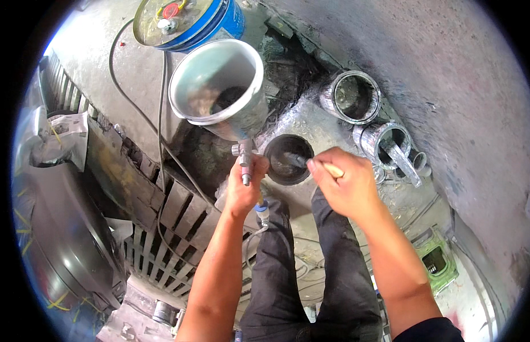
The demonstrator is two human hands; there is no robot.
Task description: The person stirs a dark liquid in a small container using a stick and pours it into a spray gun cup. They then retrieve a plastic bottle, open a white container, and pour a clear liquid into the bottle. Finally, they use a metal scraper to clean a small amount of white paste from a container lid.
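My left hand (240, 191) is wrapped round a metal spray gun (245, 153), just in front of a white bucket (255, 105). An air hose with a blue-ringed coupling (261, 212) hangs below the gun's grip. The bucket is stained inside, with a dark patch low down. In my closed right hand (350, 181) is a brush (297, 160) with a pale wooden handle. Its dark bristle end is over a round black pot (272, 174) on the floor; whether it touches the pot's inside I cannot tell.
To the right stand a paint-crusted can (329, 105) and a tilted can (363, 139) with a flat stick (403, 162). A blue drum (233, 23) is at the back. Slatted boards (162, 251) and a dark glossy panel (71, 222) lie left. A hose (138, 111) crosses the floor.
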